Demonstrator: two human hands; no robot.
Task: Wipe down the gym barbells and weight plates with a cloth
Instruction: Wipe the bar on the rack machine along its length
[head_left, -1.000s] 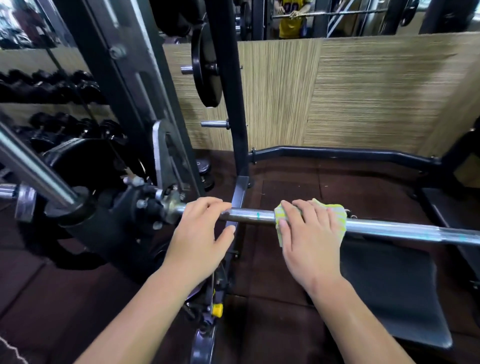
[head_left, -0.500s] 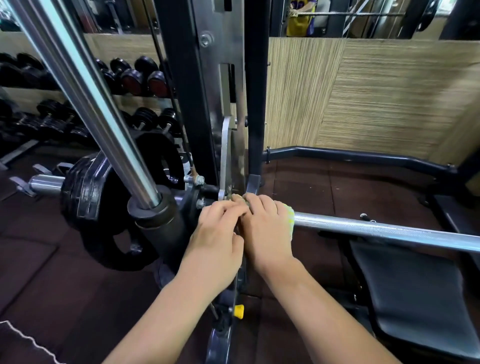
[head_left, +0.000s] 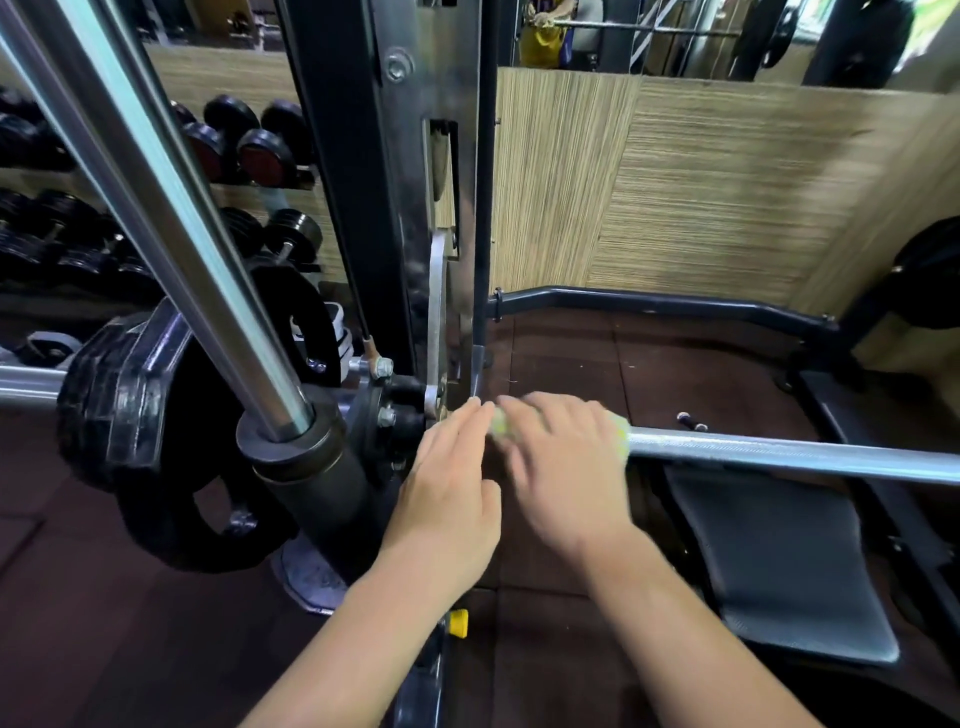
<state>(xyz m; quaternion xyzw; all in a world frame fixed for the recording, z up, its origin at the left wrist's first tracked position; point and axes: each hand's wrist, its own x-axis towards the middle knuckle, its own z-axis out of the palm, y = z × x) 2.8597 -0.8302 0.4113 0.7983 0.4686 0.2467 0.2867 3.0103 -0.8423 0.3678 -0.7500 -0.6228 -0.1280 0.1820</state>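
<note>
A chrome barbell (head_left: 789, 451) runs from the machine's carriage out to the right edge. My right hand (head_left: 566, 475) wraps a yellow-green cloth (head_left: 621, 434) round the bar; only the cloth's edges show beside my fingers, and the hand is motion-blurred. My left hand (head_left: 449, 491) rests over the bar just left of it, next to the carriage, fingers curled over the top. Black weight plates (head_left: 130, 400) sit on the bar's left sleeve beyond the carriage.
A slanted chrome guide rod (head_left: 156, 208) crosses the upper left into a black collar. The rack's dark upright (head_left: 374, 182) stands behind my hands. A black bench pad (head_left: 779, 561) lies under the bar at right. Dumbbell racks (head_left: 249, 156) line the far left wall.
My right hand slid the cloth left along the bar until it met my left hand, then shifted slightly right again. The view turned left, bringing the weight plates in.
</note>
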